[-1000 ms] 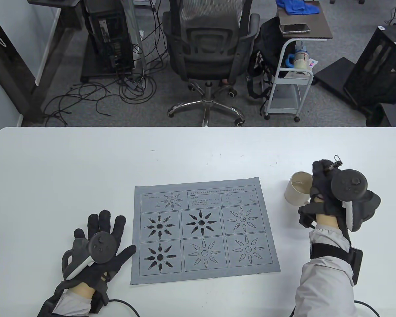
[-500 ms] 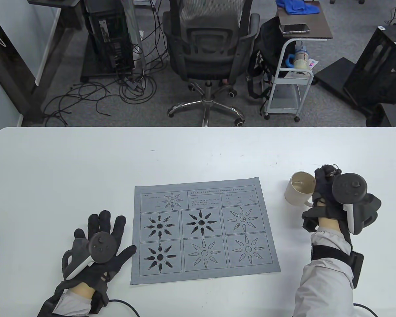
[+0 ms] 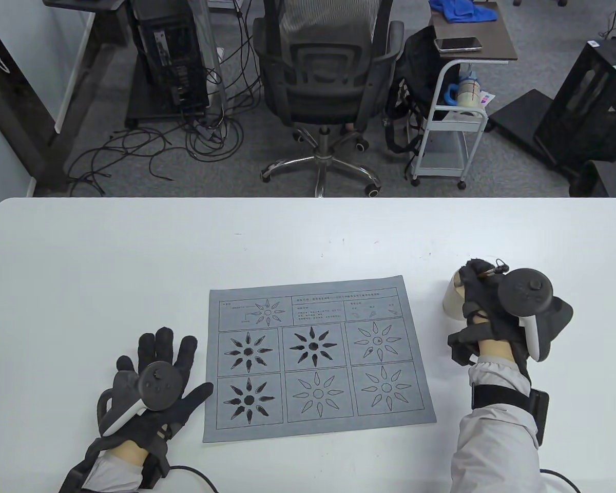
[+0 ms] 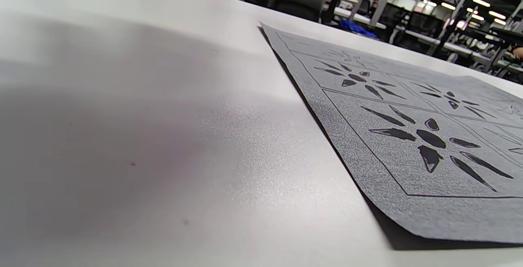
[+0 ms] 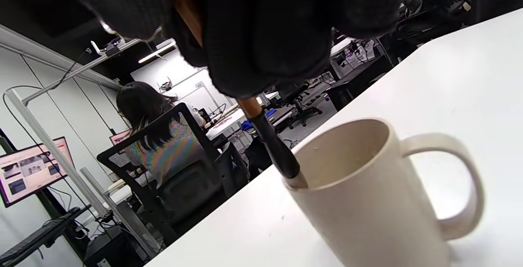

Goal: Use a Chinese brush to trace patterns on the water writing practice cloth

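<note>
Right hand [image 3: 485, 303] grip closed around the brush [image 5: 271, 142], tip dipped inside the white mug [image 5: 367, 201] near the worktop's right edge. Left hand [image 3: 151, 382] flat, fingers spread, on the worktop [image 3: 108, 257] just beside the practice cloth's [image 3: 318, 359] left edge, holding nothing.

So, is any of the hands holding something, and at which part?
The right hand grips the Chinese brush by its wooden handle, with the tip at the mug rim. The left hand holds nothing.

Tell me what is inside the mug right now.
The brush tip dips just past the mug rim, gripped by the right hand. Pale inner wall shows; the bottom and any water are hidden.
</note>
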Tool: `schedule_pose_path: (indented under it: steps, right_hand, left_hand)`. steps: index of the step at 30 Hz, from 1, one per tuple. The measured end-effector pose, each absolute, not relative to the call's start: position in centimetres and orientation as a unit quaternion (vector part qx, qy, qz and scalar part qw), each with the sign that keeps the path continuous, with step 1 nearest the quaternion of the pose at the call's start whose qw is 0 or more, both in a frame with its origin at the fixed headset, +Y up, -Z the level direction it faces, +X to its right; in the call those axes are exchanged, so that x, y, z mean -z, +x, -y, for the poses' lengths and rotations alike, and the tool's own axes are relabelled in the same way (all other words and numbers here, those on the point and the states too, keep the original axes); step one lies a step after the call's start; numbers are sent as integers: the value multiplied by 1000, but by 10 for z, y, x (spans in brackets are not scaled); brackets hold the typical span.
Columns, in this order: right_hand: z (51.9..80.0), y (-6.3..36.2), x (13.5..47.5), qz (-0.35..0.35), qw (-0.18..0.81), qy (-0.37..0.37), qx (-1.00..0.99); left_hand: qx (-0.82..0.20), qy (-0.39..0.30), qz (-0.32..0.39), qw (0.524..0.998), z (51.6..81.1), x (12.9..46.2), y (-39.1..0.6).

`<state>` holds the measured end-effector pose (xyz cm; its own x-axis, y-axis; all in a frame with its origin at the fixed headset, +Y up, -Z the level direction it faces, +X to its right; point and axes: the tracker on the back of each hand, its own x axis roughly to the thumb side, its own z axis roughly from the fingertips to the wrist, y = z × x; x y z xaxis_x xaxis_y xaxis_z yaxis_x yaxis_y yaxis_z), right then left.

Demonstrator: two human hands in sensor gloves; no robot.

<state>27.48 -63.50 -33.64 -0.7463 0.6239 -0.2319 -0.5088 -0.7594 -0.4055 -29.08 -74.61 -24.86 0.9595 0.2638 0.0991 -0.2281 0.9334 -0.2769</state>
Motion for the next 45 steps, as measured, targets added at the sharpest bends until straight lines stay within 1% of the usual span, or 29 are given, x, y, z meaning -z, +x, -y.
schedule_pose_path:
  steps: [6,11,15,21,25,31,45]
  right_hand:
    - [627,278,333,190,351,-184,-898]
    - [623,286,328,218,365,-197,-883]
    - [626,296,322,237,350,-225,-878]
    - [639,310,315,223,323,-259,-883]
    - [637,315,309,229,292,-273,-887]
    - [625,313,305,245,267,-267,-893]
    - [613,304,298,265,244,-249,-899]
  left_hand:
    - [-126,-134,68,981,746,249,-290]
    - [-126,-134,68,981,746,249,-290]
    - [-126,-134,68,981,746,249,-290]
    - [-126,-134,68,981,746,249,-290]
    - [-126,-139,67,980,747,248,-290]
    - [-126,-141,67,980,747,248,-290]
    - [-128,-142,63,980,747,248,-290]
